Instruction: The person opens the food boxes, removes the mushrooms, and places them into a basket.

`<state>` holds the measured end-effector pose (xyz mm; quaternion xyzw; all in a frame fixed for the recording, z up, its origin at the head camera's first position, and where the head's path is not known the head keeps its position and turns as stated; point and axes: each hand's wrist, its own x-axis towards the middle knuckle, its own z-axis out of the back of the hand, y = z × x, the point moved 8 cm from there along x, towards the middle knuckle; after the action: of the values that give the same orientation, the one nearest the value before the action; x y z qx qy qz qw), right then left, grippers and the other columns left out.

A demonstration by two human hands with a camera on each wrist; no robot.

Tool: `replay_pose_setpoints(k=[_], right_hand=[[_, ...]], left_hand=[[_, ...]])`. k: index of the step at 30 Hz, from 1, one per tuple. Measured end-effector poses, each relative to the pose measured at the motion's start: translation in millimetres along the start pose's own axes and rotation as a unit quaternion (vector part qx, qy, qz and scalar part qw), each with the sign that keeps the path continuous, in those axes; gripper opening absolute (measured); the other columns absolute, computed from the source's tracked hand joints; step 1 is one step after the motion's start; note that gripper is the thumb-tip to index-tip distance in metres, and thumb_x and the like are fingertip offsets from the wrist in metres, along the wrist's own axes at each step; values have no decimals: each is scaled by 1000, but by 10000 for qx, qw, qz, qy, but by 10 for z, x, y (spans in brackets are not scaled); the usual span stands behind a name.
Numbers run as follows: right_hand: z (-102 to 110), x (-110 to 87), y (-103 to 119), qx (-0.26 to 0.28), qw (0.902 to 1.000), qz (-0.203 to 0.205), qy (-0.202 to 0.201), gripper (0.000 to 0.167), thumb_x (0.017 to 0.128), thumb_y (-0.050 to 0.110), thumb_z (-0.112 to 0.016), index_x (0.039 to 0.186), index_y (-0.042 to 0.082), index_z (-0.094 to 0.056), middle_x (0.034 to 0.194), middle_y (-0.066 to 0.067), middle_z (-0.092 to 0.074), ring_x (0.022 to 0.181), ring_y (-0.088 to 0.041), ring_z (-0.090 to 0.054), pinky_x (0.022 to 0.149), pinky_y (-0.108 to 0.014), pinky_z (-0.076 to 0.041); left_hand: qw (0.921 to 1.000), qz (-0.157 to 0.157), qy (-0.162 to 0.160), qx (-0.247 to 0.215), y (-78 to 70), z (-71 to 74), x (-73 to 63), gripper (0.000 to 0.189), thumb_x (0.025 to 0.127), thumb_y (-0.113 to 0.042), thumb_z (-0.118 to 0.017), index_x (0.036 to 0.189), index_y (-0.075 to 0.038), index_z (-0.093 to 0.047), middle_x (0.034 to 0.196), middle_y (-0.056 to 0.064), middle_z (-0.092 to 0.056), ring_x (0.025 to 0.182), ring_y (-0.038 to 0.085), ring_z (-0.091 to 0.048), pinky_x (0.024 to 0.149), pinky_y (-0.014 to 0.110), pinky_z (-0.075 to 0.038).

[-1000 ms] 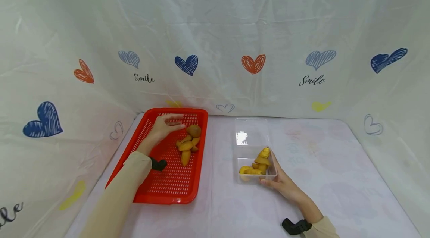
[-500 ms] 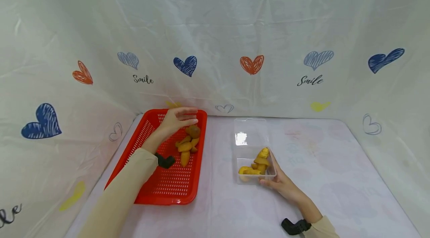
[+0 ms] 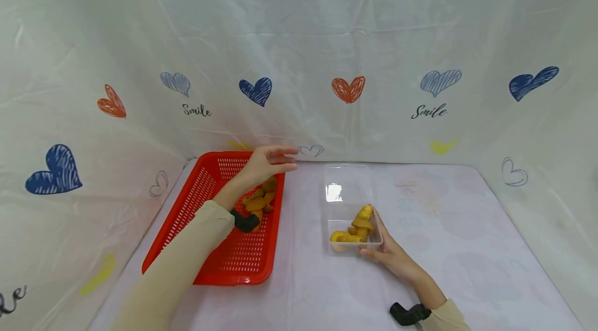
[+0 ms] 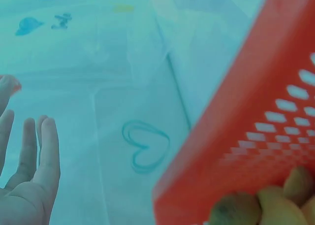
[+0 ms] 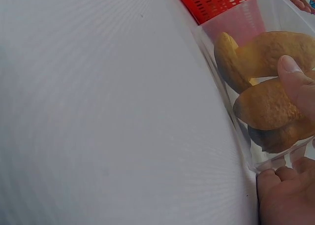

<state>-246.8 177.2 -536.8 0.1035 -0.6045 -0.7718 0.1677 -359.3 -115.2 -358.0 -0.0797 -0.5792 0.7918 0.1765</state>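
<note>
My left hand (image 3: 271,162) is above the far right corner of the red plastic basket (image 3: 263,269), its fingers extended past the rim and holding nothing. Several brownish-yellow mushrooms (image 3: 257,203) lie in the basket, partly covered by my wrist. In the left wrist view the fingers of that hand (image 4: 32,171) look straight. With its thumb on the near wall, my right hand (image 3: 392,253) grips the clear plastic box (image 3: 336,211) by its right side. Inside that box sit several yellow mushrooms (image 3: 361,226); the right wrist view shows them through the wall.
The box's transparent lid (image 3: 348,183) lies folded open behind it. A white sheet printed with hearts (image 3: 348,90) hangs at the back and sides. A white cloth (image 3: 448,227) covers the table. Each wrist wears a black camera (image 3: 408,314).
My left hand has moved right across the basket, from over its middle to the far right rim. Still gripping the box, my right hand has stayed in place.
</note>
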Motion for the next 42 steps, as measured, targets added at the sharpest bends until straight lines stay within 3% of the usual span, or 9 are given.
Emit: replay_pose_setpoints(k=[12,18,20,23,25,28,32,35,42], right_hand=[[6,-3,8,-22,10000,21,-11,108,91,13,-74,160,23,9,164,-15,18,146,-46,13,111,-60,-15],[3,-2,10,-55,10000,30,47,108,92,13,-73,160,22,10,164,-13,18,146,-42,13,108,-27,-32],[6,3,14,-49,10000,54,41,107,92,13,-73,160,22,9,164,-12,18,147,-41,13,111,-31,-29],[6,6,23,-16,9999,88,55,107,92,12,-72,160,21,10,165,-10,18,147,-39,14,114,-50,-19],[5,7,27,10,9999,103,71,107,93,12,-72,160,20,10,165,-10,18,147,-38,15,112,-56,-13],[0,5,31,110,9998,132,117,107,93,10,-71,160,21,11,164,-9,19,147,-38,14,113,-43,-28],[-3,1,29,357,9991,185,156,107,92,7,-71,160,24,10,164,-8,20,146,-37,12,99,-17,-41],[-9,-4,24,469,9984,229,196,107,93,5,-70,160,26,10,164,-8,21,146,-39,10,97,-14,-42],[4,-6,17,164,9994,261,164,105,93,9,-70,160,24,10,165,-8,16,146,-40,7,106,-19,-30]], left_hand=[[9969,-298,734,4,-108,-639,132,41,90,-10,-75,129,-3,-65,126,8,-67,111,21,-66,94,33,-53],[9922,-294,1213,49,-50,-982,149,38,91,-9,-74,128,-4,-66,126,9,-66,107,19,-68,93,30,-54],[9906,-262,1340,53,-24,-1083,145,38,90,-8,-74,127,-4,-66,126,10,-66,106,17,-68,91,29,-54],[9881,-297,1507,45,1,-1229,147,37,90,-7,-75,125,-4,-67,126,11,-66,105,16,-68,89,29,-55],[9869,-304,1580,60,29,-1320,149,36,89,-8,-76,124,-4,-68,124,10,-67,104,15,-69,88,28,-56],[9851,-236,1704,-11,79,-1457,143,34,88,-7,-76,122,-3,-69,121,8,-69,103,15,-69,87,28,-56],[9832,-174,1816,-14,163,-1634,129,33,88,-4,-76,120,0,-69,120,13,-69,104,19,-69,87,27,-56],[9827,-176,1840,64,226,-1743,117,32,87,-3,-76,118,3,-69,120,15,-69,104,20,-69,86,25,-56],[9822,-222,1864,93,279,-1896,75,32,85,-4,-79,115,4,-70,116,15,-71,105,26,-69,85,22,-55]])
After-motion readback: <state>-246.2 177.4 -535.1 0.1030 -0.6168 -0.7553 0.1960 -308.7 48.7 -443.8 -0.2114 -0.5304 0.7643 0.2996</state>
